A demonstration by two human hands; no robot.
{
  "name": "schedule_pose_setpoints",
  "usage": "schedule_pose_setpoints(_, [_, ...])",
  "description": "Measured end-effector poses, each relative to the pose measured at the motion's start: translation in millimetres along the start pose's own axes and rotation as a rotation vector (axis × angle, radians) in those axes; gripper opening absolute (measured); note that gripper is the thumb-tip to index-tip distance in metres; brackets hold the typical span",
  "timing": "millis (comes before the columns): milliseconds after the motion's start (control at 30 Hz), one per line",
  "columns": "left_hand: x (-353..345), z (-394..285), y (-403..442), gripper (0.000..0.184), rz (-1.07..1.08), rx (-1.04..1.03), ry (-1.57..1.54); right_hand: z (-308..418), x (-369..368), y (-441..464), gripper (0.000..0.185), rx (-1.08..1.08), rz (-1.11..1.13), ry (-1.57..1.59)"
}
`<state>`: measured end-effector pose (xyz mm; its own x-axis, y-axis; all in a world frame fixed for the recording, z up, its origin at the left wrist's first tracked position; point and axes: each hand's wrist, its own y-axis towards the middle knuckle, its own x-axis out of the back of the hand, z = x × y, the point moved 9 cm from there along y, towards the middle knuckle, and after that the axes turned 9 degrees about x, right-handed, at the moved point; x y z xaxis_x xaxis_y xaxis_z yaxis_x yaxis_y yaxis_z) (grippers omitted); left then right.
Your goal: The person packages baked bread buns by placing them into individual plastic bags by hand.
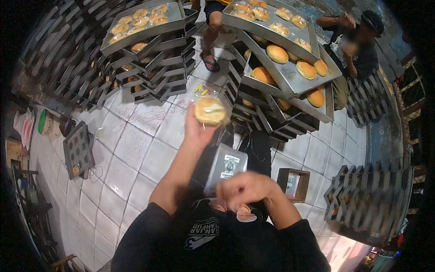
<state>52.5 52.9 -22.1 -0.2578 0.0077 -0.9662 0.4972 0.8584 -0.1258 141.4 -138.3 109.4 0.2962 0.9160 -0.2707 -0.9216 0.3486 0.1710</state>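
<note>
My left hand point(198, 128) is raised in front of me, fingers closed around a golden bun point(210, 111) in a clear plastic bag. The bag's loose end sticks up past the bun. Close to my chest is my right hand point(247, 188), slightly blurred, its fingers curled in; what they hold, if anything, is hidden. Just beyond it, a stack of printed clear plastic bags point(228, 165) lies on my lap.
Stacked metal trays with bagged buns point(140, 20) stand ahead left. Another stack ahead right holds bare buns point(277, 54). A small wooden box point(293, 185) sits at my right and a round-cup baking pan point(79, 149) at my left. A co-worker point(358, 45) is at the far right.
</note>
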Motion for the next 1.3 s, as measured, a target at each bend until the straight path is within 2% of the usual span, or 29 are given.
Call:
schedule_pose_setpoints(67, [-15, 2, -35, 0.066, -0.119, -0.118, 0.433, 7, 80, -28, 0.036, -0.109, -0.84, -0.5])
schedule_pose_setpoints(100, [-42, 26, -53, 0.066, -0.16, 0.031, 0.237, 41, 85, -35, 0.049, 0.124, -1.029, -1.282])
schedule_pose_setpoints(133, [-54, 48, -68, 0.065, -0.195, 0.177, 0.045, 70, 70, -27, 0.044, 0.276, -1.037, -1.49])
schedule_pose_setpoints(167, [-52, 61, -75, 0.061, -0.11, 0.286, 0.065, 67, 67, -20, 0.038, 0.33, -0.938, -1.483])
schedule_pose_setpoints(200, [-34, 45, -76, 0.06, -0.252, 0.128, 0.274, 59, 56, -17, 0.032, 0.362, -0.852, -1.461])
schedule_pose_setpoints(267, [-23, 4, -74, 0.058, -0.497, -0.192, 0.704, 47, 82, -24, 0.028, 0.188, -1.013, -1.228])
schedule_pose_setpoints(333, [-36, 13, -65, 0.051, -0.391, -0.112, 0.716, 16, 128, -42, 0.029, 0.011, -1.203, -0.93])
schedule_pose_setpoints(400, [-48, 24, -64, 0.046, -0.298, -0.047, 0.723, 6, 152, -51, 0.031, -0.052, -1.272, -0.89])
schedule_pose_setpoints(433, [-58, 16, -64, 0.038, -0.289, -0.222, 0.86, 12, 152, -47, 0.028, -0.033, -1.241, -0.939])
schedule_pose_setpoints(533, [-61, -1, -66, 0.032, -0.264, -0.565, 1.083, 26, 138, -39, 0.021, 0.032, -1.162, -1.079])
schedule_pose_setpoints(600, [-53, 1, -61, 0.026, -0.341, -0.527, 1.01, 33, 131, -31, 0.02, 0.093, -1.062, -1.193])
schedule_pose_setpoints(667, [-53, -1, -64, 0.027, -0.435, -0.426, 0.875, 40, 126, -33, 0.02, 0.122, -1.122, -1.105])
schedule_pose_setpoints(733, [-75, -14, -74, 0.028, -0.489, -0.5, 1.054, 44, 122, -35, 0.019, 0.092, -1.169, -1.022])
schedule_pose_setpoints(767, [-80, -15, -80, 0.029, -0.514, -0.518, 1.149, 34, 128, -34, 0.022, 0.066, -1.183, -0.861])
schedule_pose_setpoints(833, [-62, -12, -78, 0.03, -0.582, -0.474, 1.066, 16, 141, -27, 0.03, 0.02, -1.195, -0.548])
schedule_pose_setpoints(967, [-74, -13, -82, 0.031, -0.567, -0.485, 0.937, 62, 109, -15, 0.034, 0.192, -1.142, -1.018])
schedule_pose_setpoints(1067, [-94, -27, -87, 0.029, -0.613, -0.547, 1.124, 64, 134, -21, 0.033, 0.157, -1.159, -1.074])
schedule_pose_setpoints(1100, [-93, -33, -87, 0.028, -0.616, -0.642, 1.277, 27, 168, -36, 0.033, -0.091, -1.255, -0.676])
schedule_pose_setpoints(1133, [-81, -39, -87, 0.027, -0.62, -0.745, 1.426, 11, 179, -35, 0.032, 0.037, -1.189, -0.341])
schedule_pose_setpoints(1167, [-78, -45, -87, 0.025, -0.625, -0.861, 1.567, -9, 181, -45, 0.032, 0.001, -1.209, -0.255])
schedule_pose_setpoints(1267, [-34, -20, -108, 0.024, -0.528, -0.558, 1.32, -63, 150, -65, 0.029, -0.113, -1.216, 0.001])
schedule_pose_setpoints(1300, [7, -8, -108, 0.025, -0.552, -0.443, 1.116, -99, 140, -76, 0.028, -0.15, -1.189, 0.073])
